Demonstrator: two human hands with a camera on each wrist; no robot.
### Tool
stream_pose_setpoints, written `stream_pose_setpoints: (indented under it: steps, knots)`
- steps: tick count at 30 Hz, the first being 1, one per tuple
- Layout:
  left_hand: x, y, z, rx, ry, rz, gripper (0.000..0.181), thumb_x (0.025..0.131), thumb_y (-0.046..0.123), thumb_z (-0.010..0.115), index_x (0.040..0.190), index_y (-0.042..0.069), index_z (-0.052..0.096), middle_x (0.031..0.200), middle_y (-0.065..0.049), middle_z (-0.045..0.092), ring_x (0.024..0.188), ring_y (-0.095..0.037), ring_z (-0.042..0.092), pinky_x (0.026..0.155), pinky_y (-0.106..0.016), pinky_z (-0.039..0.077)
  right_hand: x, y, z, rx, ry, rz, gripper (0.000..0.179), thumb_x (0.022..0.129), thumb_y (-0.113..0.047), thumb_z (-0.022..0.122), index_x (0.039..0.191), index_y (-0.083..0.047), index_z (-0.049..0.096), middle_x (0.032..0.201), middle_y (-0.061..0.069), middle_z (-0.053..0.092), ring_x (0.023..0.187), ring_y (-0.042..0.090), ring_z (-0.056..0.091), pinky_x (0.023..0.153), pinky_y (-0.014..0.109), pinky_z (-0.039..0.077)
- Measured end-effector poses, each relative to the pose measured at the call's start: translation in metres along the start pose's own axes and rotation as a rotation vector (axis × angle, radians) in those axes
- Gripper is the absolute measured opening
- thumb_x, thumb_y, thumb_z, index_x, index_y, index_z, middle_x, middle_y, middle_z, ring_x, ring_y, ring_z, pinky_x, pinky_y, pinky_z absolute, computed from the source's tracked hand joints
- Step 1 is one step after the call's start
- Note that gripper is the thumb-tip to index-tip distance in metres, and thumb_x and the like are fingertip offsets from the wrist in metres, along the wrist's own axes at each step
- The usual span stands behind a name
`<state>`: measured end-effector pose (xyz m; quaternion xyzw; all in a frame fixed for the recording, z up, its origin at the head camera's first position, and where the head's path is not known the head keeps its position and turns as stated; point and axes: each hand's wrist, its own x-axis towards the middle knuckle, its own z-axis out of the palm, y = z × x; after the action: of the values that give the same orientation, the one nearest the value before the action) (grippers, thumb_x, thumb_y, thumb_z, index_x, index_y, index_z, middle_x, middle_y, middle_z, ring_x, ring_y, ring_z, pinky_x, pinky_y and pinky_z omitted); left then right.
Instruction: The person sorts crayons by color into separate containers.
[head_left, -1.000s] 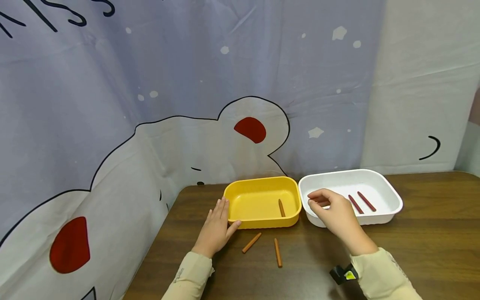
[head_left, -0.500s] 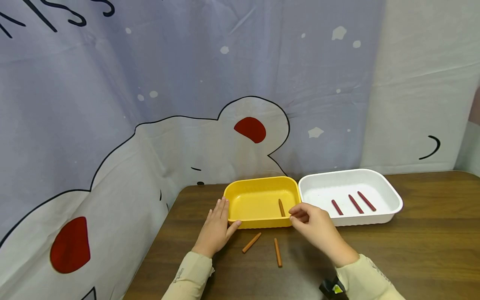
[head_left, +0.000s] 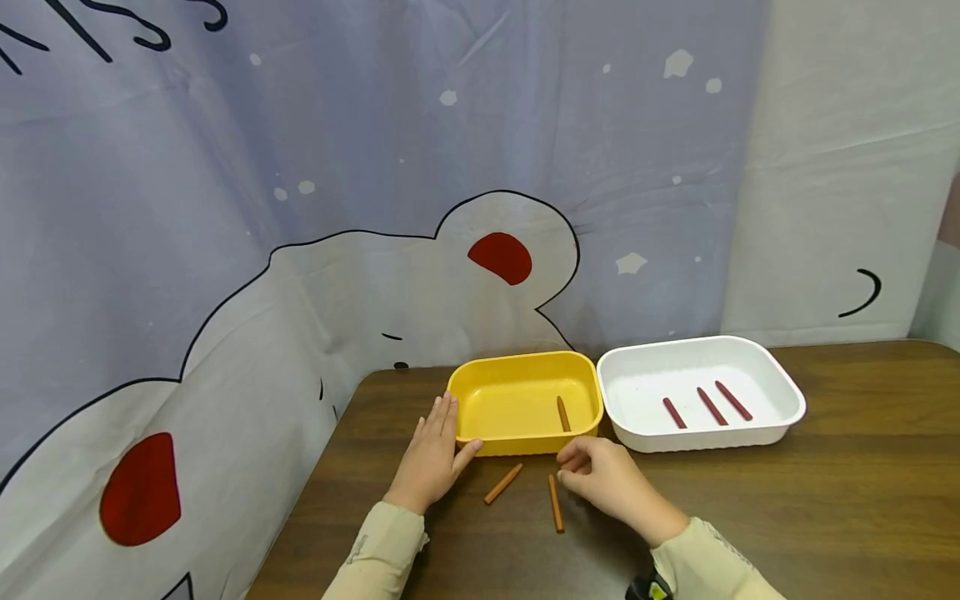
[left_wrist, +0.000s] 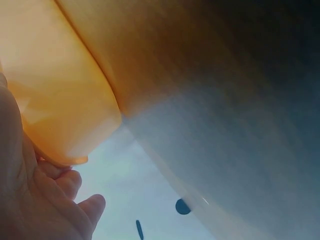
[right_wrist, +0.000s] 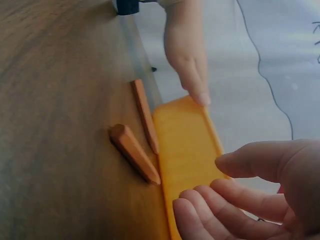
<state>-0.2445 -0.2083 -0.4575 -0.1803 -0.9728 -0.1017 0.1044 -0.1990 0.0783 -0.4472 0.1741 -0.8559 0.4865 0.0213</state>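
My left hand (head_left: 429,460) lies with straight fingers against the left end of the yellow tray (head_left: 517,447), thumb at its front wall; the left wrist view shows its fingers (left_wrist: 70,182) along the tray's side. Relaxed and holding nothing, my right hand (head_left: 617,487) hovers over the table just right of an orange-brown crayon (head_left: 556,503). A second orange-brown crayon (head_left: 503,484) lies slanted nearby. Inside the yellow tray is one more brown crayon (head_left: 563,414). In the right wrist view, thumb and fingertips are apart, with the angular-sided crayon (right_wrist: 134,153) beyond them.
To the right, a white tray (head_left: 712,439) stands close against the yellow one, holding a short dark red crayon (head_left: 674,413) and two longer dark red crayons (head_left: 712,407). Behind the wooden table (head_left: 862,467) hangs a printed cloth (head_left: 645,150).
A third dark red crayon now lies in the white tray, where my right hand was. That hand has moved left and toward me, down near the table crayons. My left hand stays put.
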Motion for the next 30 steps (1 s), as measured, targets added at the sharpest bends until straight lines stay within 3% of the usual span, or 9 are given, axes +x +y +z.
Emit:
stream_pose_setpoints:
  steps: [7,15,21,30]
  knots:
    - [-0.001,-0.001,-0.001,0.008,-0.002,-0.004,0.082,0.104,0.051,0.049,0.157,-0.007,0.025,0.164,-0.023,0.023,0.151,-0.038,0.024,0.118,-0.059,0.027,0.000,0.005,0.010,0.047,-0.059,0.074,0.015,0.079,-0.003,0.077,0.092,0.001,0.070,0.075,0.000,0.066,0.063,0.011,0.061,0.057,0.025,0.052]
    - [-0.001,-0.001,0.000,0.010,-0.004,-0.005,0.082,0.104,0.052,0.049,0.157,-0.007,0.025,0.164,-0.023,0.022,0.152,-0.037,0.023,0.118,-0.059,0.027,0.000,0.011,0.015,0.047,-0.078,0.095,0.013,0.078,-0.007,0.079,0.084,-0.001,0.069,0.070,-0.001,0.066,0.059,0.010,0.059,0.054,0.026,0.051]
    - [0.000,0.000,0.001,-0.001,-0.006,0.005,0.082,0.104,0.051,0.050,0.157,-0.007,0.026,0.164,-0.024,0.023,0.152,-0.037,0.024,0.118,-0.059,0.026,0.003,0.011,0.022,-0.080,-0.024,0.107,0.021,0.077,-0.013,0.084,0.072,-0.009,0.064,0.065,-0.004,0.058,0.058,0.009,0.052,0.054,0.025,0.045]
    - [0.001,0.001,-0.001,-0.009,0.000,0.000,0.081,0.105,0.050,0.049,0.156,-0.008,0.027,0.163,-0.024,0.025,0.151,-0.038,0.024,0.118,-0.059,0.027,0.013,0.000,0.035,-0.183,-0.038,0.218,0.039,0.077,-0.016,0.086,0.057,-0.011,0.052,0.053,-0.004,0.047,0.050,0.011,0.045,0.050,0.025,0.037]
